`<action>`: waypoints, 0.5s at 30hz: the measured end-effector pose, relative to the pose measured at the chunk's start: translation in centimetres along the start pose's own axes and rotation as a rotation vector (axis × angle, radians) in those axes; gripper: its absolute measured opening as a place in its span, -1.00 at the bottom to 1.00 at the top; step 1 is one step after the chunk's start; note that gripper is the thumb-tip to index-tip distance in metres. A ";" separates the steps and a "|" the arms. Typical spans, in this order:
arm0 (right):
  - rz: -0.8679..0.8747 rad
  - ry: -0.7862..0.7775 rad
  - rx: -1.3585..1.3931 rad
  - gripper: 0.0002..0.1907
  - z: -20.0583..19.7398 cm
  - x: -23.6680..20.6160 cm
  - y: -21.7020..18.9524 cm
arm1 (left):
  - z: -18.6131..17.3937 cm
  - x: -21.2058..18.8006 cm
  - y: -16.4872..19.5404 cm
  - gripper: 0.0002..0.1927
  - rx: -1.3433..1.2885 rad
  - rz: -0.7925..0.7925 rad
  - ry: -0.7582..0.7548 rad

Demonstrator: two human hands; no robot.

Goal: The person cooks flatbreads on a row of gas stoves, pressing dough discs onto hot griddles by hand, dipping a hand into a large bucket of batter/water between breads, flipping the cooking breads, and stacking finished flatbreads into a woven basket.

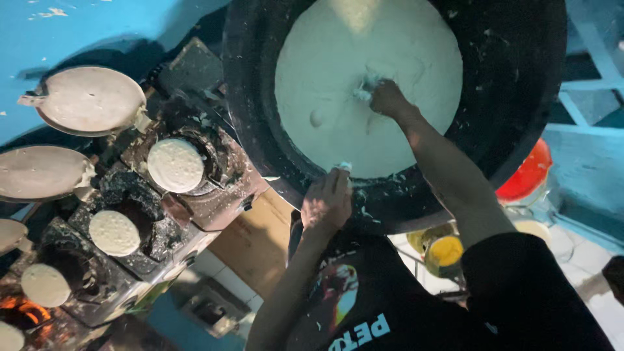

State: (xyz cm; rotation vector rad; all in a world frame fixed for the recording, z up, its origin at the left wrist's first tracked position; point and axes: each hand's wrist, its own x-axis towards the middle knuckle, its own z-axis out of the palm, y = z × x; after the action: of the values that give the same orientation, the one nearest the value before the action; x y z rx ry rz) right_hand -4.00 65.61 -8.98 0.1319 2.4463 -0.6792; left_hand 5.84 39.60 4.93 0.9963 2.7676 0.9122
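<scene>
Right hand (388,97) reaches forward, fingers curled; left hand (327,201) lies flat, fingers extended.

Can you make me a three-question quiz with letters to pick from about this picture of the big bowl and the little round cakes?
1. Where is the right hand?
A. In the white batter inside the black basin
B. On a stove
C. On the floor

2. What colour is the wall behind the stoves?
A. Blue
B. Green
C. Pink

3. What is the left hand doing?
A. Resting on the basin's near rim
B. Holding a lid
C. Lifting a cake

Answers: 1 A, its fingers dip into the batter. 2 A, the wall is bright blue. 3 A, it lies on the rim, away from the round cakes cooking on the stoves.
</scene>
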 end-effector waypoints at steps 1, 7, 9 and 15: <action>0.050 0.054 -0.075 -0.60 0.1 0.5 -0.2 | 0.2 -0.1 0.0 -0.58 0.003 -0.025 -0.026; -0.082 0.052 -0.330 -0.74 3.7 -0.8 -4.0 | 0.7 -0.4 0.2 -0.53 0.051 -0.047 -0.032; -0.290 -0.135 -0.448 -0.75 3.8 -2.8 -4.0 | 0.6 -0.3 0.4 -0.55 0.051 -0.029 0.013; -0.398 0.231 -0.353 -0.75 0.3 -6.1 -1.9 | 0.8 -0.3 0.3 -0.54 0.072 -0.028 -0.028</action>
State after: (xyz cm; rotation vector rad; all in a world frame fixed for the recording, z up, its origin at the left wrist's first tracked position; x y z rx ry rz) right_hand 0.73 64.22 -4.88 -0.4489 2.8042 -0.3961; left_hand 6.42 40.00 4.41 0.9694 2.8021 0.7941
